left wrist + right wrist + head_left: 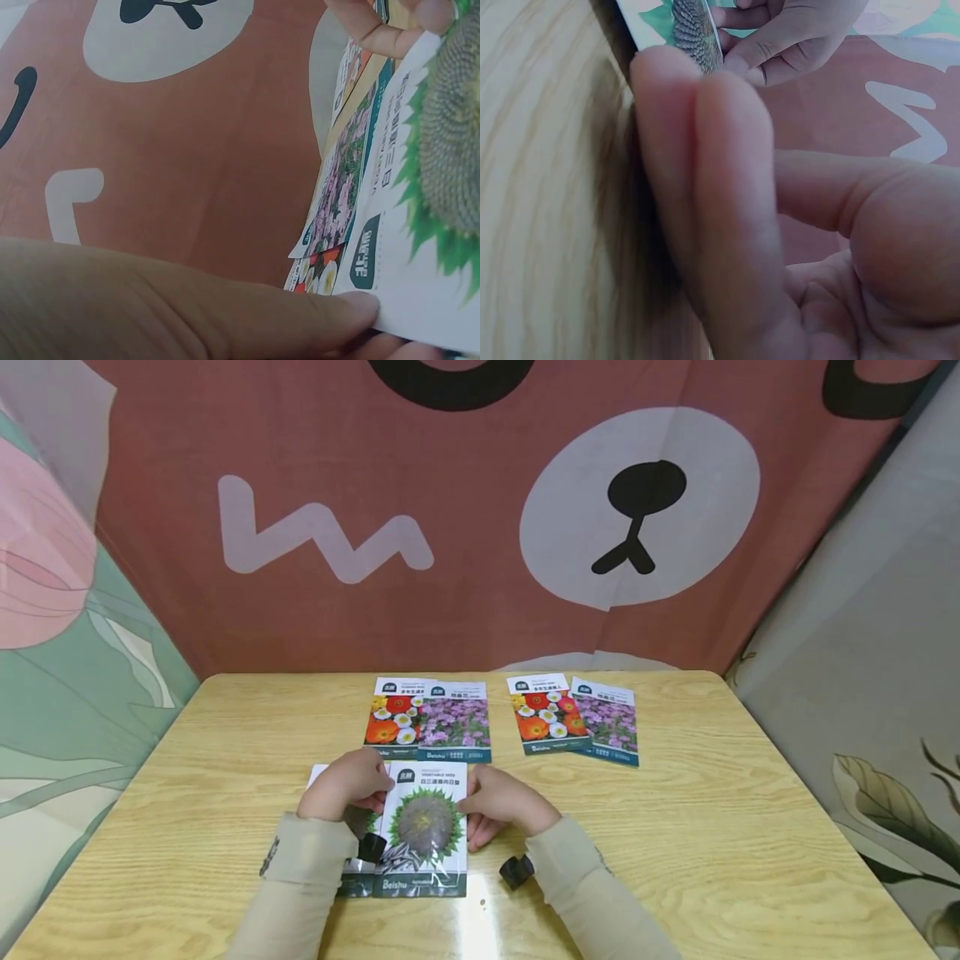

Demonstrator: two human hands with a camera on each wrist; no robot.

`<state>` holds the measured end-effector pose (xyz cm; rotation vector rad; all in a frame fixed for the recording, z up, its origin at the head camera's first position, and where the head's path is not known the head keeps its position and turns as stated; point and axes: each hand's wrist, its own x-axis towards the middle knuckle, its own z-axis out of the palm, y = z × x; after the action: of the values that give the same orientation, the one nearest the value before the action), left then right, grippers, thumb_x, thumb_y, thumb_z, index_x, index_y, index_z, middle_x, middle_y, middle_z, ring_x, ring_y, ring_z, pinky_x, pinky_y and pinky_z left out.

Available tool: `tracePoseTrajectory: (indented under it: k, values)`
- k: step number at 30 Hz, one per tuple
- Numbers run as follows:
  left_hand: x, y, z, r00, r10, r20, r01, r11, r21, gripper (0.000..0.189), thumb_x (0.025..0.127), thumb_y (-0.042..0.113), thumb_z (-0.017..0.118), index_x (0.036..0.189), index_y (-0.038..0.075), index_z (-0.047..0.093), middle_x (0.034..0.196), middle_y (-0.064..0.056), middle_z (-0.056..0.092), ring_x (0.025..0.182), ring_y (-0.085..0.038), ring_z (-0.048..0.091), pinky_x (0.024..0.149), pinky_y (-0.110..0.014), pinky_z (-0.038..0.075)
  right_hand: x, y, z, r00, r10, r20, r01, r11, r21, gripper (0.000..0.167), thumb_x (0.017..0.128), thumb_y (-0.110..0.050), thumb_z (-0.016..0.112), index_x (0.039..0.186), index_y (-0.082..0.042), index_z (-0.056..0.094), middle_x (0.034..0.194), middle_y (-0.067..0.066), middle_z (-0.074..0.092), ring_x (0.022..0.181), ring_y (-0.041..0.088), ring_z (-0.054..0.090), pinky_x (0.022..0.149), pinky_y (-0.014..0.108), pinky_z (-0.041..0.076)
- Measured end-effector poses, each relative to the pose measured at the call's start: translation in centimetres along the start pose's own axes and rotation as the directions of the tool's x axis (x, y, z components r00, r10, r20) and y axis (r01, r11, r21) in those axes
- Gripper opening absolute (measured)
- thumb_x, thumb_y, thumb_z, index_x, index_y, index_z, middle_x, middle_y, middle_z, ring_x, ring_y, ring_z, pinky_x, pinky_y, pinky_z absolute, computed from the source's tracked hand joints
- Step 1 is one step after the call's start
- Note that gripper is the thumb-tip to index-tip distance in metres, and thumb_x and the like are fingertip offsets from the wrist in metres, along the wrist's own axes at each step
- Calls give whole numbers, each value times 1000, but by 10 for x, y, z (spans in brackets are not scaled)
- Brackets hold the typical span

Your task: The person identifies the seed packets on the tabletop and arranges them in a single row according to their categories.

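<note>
A white seed packet [424, 827] printed with a green-edged sunflower head lies between both hands at the near side of the table. My left hand [348, 782] pinches its upper left edge; in the left wrist view the thumb [330, 315] presses the front of the packet near its dark logo, fingers underneath. My right hand [510, 806] grips the right edge, thumb on the front. In the right wrist view, this hand's fingers [731, 195] hide most of the packet. A second seed packet [356, 887] lies to the left, partly covered by the left hand and sleeve.
Behind the hands, a packet with purple flowers [453, 722] overlaps one with orange and white flowers [390, 718]. Right of these, another orange-flower packet [547, 714] overlaps another purple-flower packet [609, 722]. A reddish-brown printed cloth [465, 618] hangs along the wooden table's [712, 827] far edge.
</note>
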<state>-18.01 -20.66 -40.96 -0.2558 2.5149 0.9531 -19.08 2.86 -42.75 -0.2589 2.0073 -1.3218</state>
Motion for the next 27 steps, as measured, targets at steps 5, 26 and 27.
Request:
tracePoseTrajectory:
  k: [5,26,27]
  values:
    - [-3,2,-1,1000,0,-1,0,1000,12,19,96,6,67,78,1,62,69,-10,63,55,-18,64,57,-26,53,1,1,-1,1000,-20,3,20,1000,-6,16,98,0,61,93,2,46,67,24,67,47,22,66,48,34,59]
    - [-10,5,-2,999,26,-20,-26,1000,13,20,96,6,65,77,1,59,67,-11,63,56,-20,63,55,-27,50,2,5,-3,999,-44,3,44,998,-35,21,97,-7,66,83,1,53,62,17,66,44,17,64,44,29,56]
    - [-10,6,-2,1000,25,-20,-25,1000,8,20,96,6,65,78,1,59,68,-11,63,56,-20,64,55,-27,51,1,5,-4,999,-45,8,46,998,-32,21,97,-7,66,84,1,52,62,17,66,44,17,64,44,29,56]
